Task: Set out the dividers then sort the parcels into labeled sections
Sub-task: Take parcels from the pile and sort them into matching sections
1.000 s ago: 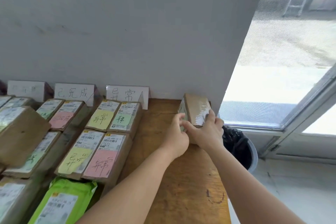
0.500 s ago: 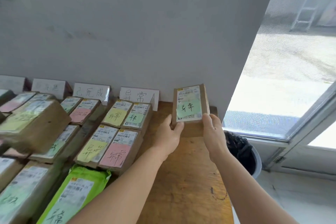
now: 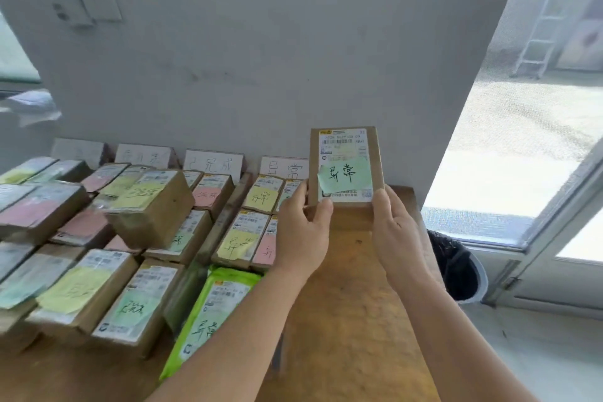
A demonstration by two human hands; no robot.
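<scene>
Both hands hold one brown box (image 3: 346, 166) upright, label side facing the camera, above the far end of the wooden table (image 3: 352, 303). The left hand (image 3: 301, 231) grips its lower left edge, thumb curled across the front corner; the right hand (image 3: 396, 231) clasps the lower right edge with its fingers behind. A green note (image 3: 344, 174) with handwriting sticks on the box's shipping label. Left of the left hand lie rows of sorted parcels (image 3: 241, 238), with white divider cards (image 3: 213, 165) standing behind them against the wall. A black-lined bin (image 3: 456, 267) sits right of the right hand
</scene>
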